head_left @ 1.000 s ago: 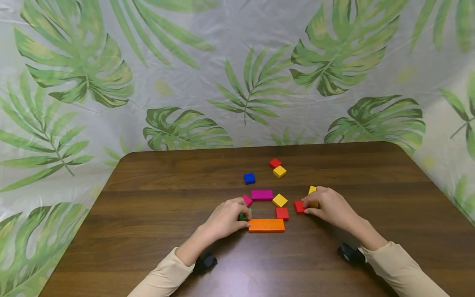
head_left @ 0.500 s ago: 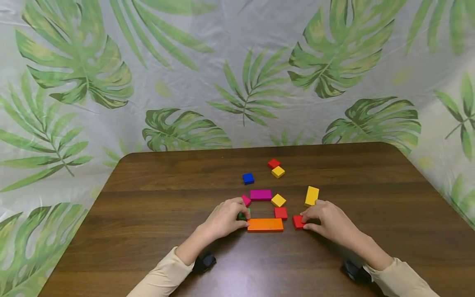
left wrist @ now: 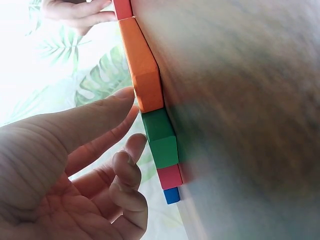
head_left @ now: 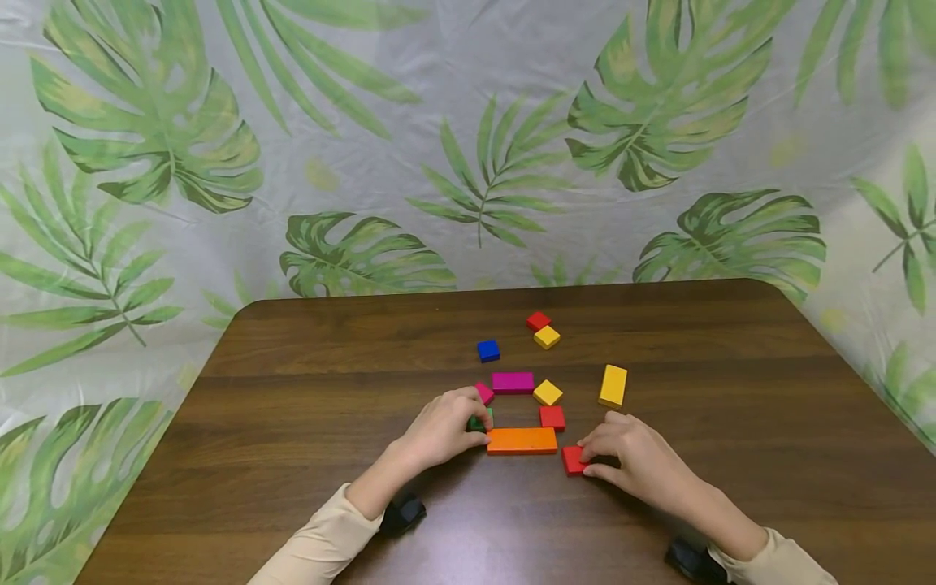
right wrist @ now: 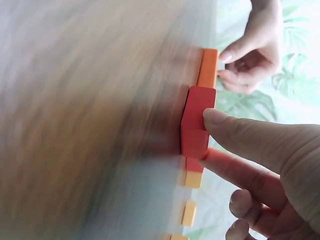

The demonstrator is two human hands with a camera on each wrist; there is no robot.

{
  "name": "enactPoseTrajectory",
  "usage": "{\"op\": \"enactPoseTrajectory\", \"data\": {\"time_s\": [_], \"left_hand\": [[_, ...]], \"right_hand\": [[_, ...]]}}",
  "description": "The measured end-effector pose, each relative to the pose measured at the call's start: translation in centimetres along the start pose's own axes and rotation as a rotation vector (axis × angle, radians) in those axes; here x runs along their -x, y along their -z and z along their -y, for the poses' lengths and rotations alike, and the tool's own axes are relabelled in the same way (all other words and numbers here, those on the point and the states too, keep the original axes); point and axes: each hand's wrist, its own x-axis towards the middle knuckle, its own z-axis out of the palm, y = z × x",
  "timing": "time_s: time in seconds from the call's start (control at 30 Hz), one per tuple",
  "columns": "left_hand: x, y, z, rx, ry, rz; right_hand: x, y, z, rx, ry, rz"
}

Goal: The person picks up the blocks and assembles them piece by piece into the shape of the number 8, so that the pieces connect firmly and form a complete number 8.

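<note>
My left hand (head_left: 443, 428) rests at the left end of a long orange block (head_left: 522, 441), thumb and index fingertips right at its edge. The index finger partly covers a green block (left wrist: 161, 140) beside it. With thumb and fingers, my right hand (head_left: 634, 455) pinches a red block (right wrist: 198, 112) near the right end of the orange one. Behind the orange block are a second red block (head_left: 552, 418), a yellow diamond-turned block (head_left: 548, 393), a purple block (head_left: 513, 383) and a pink block (head_left: 484, 393), partly hidden by my left hand.
A yellow oblong block (head_left: 613, 385) lies beyond my right hand. Farther back on the brown wooden table (head_left: 329, 341) are a blue block (head_left: 488, 351), a yellow block (head_left: 547, 337) and a red block (head_left: 538, 321). A leaf-print cloth (head_left: 366, 162) hangs behind the table.
My right hand has brought the red block toward me and slightly left, to near the orange block's right end. The yellow oblong block is now uncovered. My left hand stays in place.
</note>
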Motion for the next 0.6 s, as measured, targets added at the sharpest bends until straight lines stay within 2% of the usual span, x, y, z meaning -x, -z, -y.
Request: {"op": "enactPoseTrajectory", "data": {"time_s": [0.6], "left_hand": [[0.0,-0.1,0.2,-0.010,-0.015,-0.006]], "right_hand": [[-0.6,-0.7,1.1,-0.025,0.004,-0.006]]}}
